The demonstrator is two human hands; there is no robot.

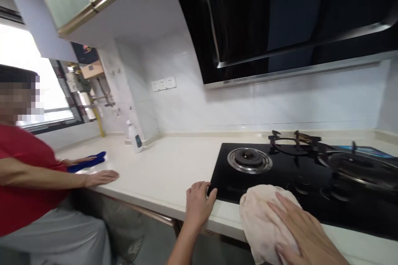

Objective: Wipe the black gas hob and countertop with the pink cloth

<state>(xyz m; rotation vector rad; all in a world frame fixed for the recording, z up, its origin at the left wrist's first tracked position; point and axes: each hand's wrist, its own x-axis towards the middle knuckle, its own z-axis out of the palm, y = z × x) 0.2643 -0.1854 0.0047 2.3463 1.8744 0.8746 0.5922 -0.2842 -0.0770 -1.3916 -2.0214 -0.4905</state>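
Observation:
My right hand (303,230) lies flat, fingers stretched out, on a cream cloth (263,215) that covers the front edge of the black glass hob (280,174). My left hand (197,203) rests on the pale countertop (168,165), fingers loosely spread, its thumb touching the hob's front left corner. It holds nothing. A round burner (249,159) sits just beyond the cloth.
A person in a red top (21,178) stands at the left, one hand (101,178) flat on the counter by a blue cloth (88,161). A white bottle (135,137) stands in the corner. A loose pan support (294,138) and a pan lid (362,165) lie on the hob. The extractor hood (280,20) hangs overhead.

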